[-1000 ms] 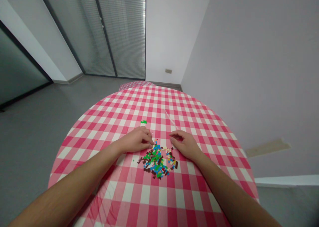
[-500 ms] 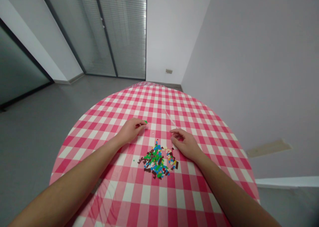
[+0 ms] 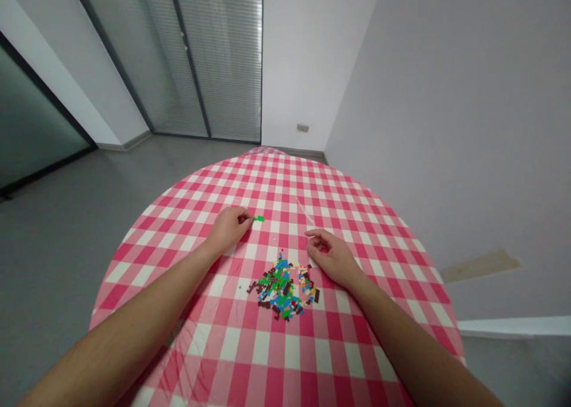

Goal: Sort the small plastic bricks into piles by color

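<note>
Above the pile, my left hand is closed in a pinch at the left end of a small green building brick. Its fingertips touch or hold a thin green part there; how many pieces it is made of is too small to tell. My right hand rests on the cloth right of the pile, fingers loosely curled and thumb apart from them, with nothing visible between. Between and below the hands lies a pile of small building bricks, green, blue, dark brown, red, yellow and white.
The round table has a pink and white checked tablecloth. A single green piece lies left of the pile, and a tiny pale piece above it. Beyond the table stand a glass partition and a white wall.
My left hand has drawn slightly left, and more of the green brick shows beyond its fingertips. The right hand and the pile look the same.
</note>
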